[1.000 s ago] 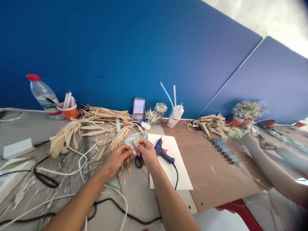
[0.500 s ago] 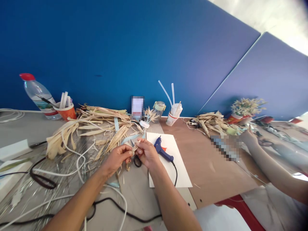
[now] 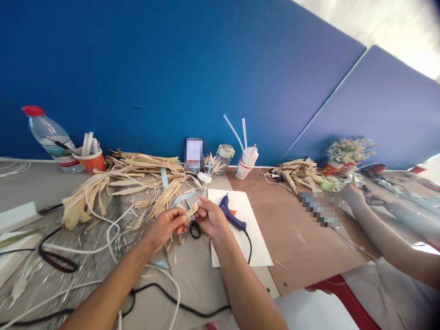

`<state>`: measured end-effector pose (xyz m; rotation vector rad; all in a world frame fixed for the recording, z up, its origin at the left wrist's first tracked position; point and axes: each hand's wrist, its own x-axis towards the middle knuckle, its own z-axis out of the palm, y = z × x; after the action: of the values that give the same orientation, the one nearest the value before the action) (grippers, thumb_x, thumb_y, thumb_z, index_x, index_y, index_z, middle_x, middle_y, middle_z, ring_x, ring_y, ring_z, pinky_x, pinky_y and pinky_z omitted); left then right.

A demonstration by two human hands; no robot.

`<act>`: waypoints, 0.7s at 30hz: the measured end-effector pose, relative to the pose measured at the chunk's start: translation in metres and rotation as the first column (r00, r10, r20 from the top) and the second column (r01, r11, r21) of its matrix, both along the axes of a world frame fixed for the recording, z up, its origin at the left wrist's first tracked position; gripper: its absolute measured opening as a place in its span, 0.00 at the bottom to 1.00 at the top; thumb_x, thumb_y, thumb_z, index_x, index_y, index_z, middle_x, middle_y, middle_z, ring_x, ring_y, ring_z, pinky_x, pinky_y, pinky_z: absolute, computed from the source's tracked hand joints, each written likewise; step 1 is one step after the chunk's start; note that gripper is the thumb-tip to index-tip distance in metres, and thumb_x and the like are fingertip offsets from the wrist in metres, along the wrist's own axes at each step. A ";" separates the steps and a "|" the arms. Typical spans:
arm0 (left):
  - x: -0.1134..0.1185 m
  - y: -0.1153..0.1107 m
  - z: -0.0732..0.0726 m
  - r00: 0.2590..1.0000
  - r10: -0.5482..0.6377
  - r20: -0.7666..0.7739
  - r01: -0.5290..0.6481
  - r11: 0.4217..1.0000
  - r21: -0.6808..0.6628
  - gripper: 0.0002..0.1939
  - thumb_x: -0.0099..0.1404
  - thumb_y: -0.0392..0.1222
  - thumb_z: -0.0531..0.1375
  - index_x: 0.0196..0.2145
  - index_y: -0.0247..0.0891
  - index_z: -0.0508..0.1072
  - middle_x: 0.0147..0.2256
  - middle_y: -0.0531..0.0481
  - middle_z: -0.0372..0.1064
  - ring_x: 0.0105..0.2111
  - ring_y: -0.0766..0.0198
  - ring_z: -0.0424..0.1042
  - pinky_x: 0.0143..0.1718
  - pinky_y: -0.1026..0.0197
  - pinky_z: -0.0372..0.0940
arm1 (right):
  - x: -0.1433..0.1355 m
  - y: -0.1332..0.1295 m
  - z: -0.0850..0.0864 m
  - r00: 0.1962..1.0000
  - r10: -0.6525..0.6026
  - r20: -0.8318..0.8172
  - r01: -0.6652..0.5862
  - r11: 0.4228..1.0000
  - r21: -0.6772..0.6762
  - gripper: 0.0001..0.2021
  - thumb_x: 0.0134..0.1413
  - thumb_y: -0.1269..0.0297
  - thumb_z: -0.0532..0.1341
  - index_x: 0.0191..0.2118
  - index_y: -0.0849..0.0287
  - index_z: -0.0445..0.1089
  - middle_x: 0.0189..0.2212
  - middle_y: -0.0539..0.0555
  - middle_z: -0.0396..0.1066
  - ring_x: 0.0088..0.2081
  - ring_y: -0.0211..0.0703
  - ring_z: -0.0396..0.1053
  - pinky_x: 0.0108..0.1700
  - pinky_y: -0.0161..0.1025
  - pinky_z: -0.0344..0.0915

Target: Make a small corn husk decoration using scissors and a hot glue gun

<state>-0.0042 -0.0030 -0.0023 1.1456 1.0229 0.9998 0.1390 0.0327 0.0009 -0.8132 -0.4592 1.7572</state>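
A small pale piece of dried husk (image 3: 192,211) is stretched between my two hands. My left hand (image 3: 167,228) pinches its lower left end, and my right hand (image 3: 210,217) grips the upper right end with thumb and fingers. Just below the husk, the black handle of scissors (image 3: 195,230) shows on the table. To the right of my right hand, a blue glue gun (image 3: 232,215) lies on a white sheet (image 3: 256,247). Piles of dried husks (image 3: 144,167) spread behind and left of my hands.
A bottle (image 3: 51,140), an orange cup (image 3: 91,160), a phone (image 3: 194,153), a jar (image 3: 225,158) and a white cup (image 3: 243,169) stand along the blue partition. Cables (image 3: 178,307) cross the near table. Another person's hand (image 3: 354,195) is at the right.
The husk piece now shows longer and flatter between my fingers, with my hands turned slightly. The whole view has shifted a little, moving the scene left.
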 end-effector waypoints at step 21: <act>-0.003 0.007 -0.004 0.979 0.077 -0.191 -0.059 0.993 0.099 0.15 0.53 0.52 0.60 0.22 0.38 0.67 0.18 0.57 0.61 0.17 0.70 0.58 0.20 0.66 0.54 | 0.000 0.001 -0.001 0.979 -0.076 0.191 0.063 0.995 0.073 0.15 0.35 0.68 0.64 0.33 0.58 0.61 0.17 0.42 0.63 0.14 0.30 0.54 0.21 0.32 0.53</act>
<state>-0.0074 0.0038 -0.0063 1.3127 1.1878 1.0124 0.1390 0.0337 0.0001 -0.9459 -0.6080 1.5966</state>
